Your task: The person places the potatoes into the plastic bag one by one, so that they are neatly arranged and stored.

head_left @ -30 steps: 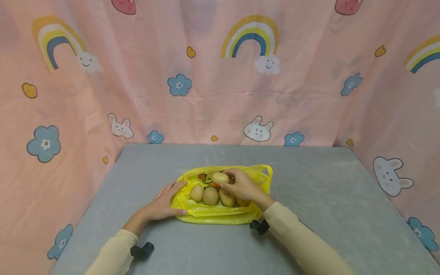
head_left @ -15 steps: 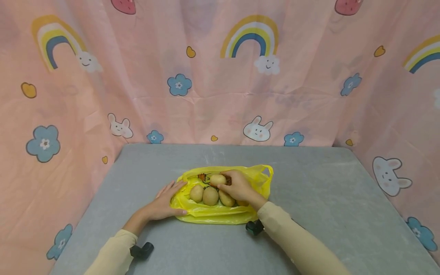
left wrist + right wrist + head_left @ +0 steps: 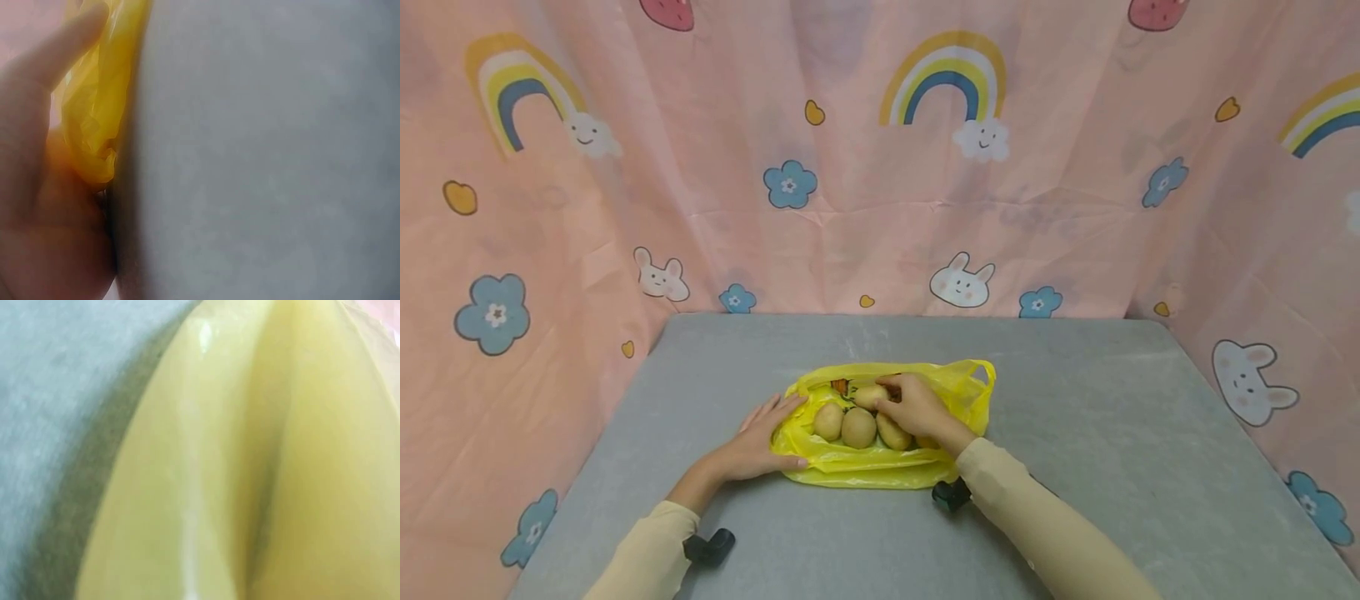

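Note:
A yellow plastic bag (image 3: 872,475) lies open on the table with several potatoes in it. Two rounded potatoes sit side by side, the left potato (image 3: 828,422) and the middle potato (image 3: 859,427), with a longer potato (image 3: 892,433) to their right. My right hand (image 3: 923,411) pinches another potato (image 3: 868,396) between thumb and fingers, just behind that row, and its wrist partly hides one more at the right. My left hand (image 3: 752,446) rests with extended fingers against the bag's left end; the left wrist view has its thumb (image 3: 69,44) along the yellow plastic (image 3: 94,131).
The grey table (image 3: 1097,433) stretches around the bag on all sides. A pink patterned curtain (image 3: 865,233) stands behind and along both sides. Yellow bag folds (image 3: 206,456) fill most of the right wrist view. The bag's handle loop (image 3: 985,371) sticks up at the right.
My right hand has moved slightly left and down with the potato, bringing it closer to the others in the bag. The left hand has stayed in place.

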`<state>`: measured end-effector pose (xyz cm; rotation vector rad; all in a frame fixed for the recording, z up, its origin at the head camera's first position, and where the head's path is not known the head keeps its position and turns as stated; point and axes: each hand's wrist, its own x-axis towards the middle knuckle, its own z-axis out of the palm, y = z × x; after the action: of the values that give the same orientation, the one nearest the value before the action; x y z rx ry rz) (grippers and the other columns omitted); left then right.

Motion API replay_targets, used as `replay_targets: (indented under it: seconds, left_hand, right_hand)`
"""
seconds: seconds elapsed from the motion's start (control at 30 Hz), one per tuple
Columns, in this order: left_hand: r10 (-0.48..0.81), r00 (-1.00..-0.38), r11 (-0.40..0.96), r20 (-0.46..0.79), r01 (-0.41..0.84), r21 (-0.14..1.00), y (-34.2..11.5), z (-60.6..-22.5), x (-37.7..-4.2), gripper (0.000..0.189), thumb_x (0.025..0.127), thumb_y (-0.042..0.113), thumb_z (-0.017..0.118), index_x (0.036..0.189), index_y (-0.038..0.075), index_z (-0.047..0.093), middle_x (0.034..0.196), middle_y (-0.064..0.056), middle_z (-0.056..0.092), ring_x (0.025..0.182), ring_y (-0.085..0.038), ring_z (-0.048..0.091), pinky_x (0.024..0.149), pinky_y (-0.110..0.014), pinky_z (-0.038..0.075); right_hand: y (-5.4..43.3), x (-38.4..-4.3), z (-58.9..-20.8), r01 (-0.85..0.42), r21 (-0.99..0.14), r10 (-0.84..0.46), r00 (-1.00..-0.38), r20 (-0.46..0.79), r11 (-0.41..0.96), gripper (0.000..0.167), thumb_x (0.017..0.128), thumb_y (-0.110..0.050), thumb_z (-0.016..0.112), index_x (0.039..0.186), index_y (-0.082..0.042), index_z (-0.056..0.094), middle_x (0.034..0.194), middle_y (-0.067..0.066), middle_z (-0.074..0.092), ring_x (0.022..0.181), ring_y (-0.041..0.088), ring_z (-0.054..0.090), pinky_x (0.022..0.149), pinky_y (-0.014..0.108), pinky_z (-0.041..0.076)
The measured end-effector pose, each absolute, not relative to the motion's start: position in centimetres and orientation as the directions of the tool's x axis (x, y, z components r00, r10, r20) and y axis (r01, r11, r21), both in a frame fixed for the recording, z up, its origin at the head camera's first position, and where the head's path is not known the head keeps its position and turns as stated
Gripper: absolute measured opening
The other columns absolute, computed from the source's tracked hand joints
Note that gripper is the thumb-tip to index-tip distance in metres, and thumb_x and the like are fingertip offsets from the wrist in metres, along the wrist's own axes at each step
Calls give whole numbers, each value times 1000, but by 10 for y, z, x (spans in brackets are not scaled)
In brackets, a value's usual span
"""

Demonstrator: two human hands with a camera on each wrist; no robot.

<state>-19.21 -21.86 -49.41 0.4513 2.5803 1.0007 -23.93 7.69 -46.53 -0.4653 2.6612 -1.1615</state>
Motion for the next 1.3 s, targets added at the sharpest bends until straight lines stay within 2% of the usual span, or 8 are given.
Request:
replay_targets:
  seconds: [0.3,0.63,0.9,1.13,1.3]
  left_hand:
    - [411,-891,699,-193,172,694,-218,-496,-192,101,82,54,76,163,30,21,172,-6,14,159,-41,-2,120,-72,1]
    - [408,-892,706,-196,172,687,-219,-497,-192,101,82,55,76,163,30,21,172,-8,13,159,-41,-2,120,-71,1]
    - [406,-893,706,-194,171,687,-218,-497,-192,101,82,56,76,163,29,21,172,-9,13,158,-41,-1,120,-72,1]
    - [404,-894,705,-195,169,689,-218,-496,-191,101,82,55,76,163,29,21,172,-10,13,158,-43,-1,119,-73,2]
    - [410,-893,701,-184,180,690,-218,-498,-192,101,82,55,76,163,30,21,172,-9,14,158,-42,-1,119,-73,1]
  right_hand:
    - [80,-237,-464,-212,-740,-392,-917,-75,638,51,101,-25,63,146,-2,53,143,16,60,130,30,59,106,47,50]
    - [80,-235,-459,-189,-736,-381,-919,-100,650,52,100,-27,63,145,-2,53,140,15,61,119,26,63,100,45,53]
    - [81,-231,-454,-166,-743,-368,-923,-115,649,54,101,-30,63,146,-2,52,141,16,60,125,29,60,105,49,50]
    - [82,-228,-451,-174,-753,-361,-928,-90,635,52,100,-28,64,143,-1,54,137,14,63,116,26,63,100,46,53]
    - [83,-226,-448,-176,-757,-363,-928,-86,629,50,100,-28,64,142,-2,56,134,14,64,117,27,63,99,47,53]
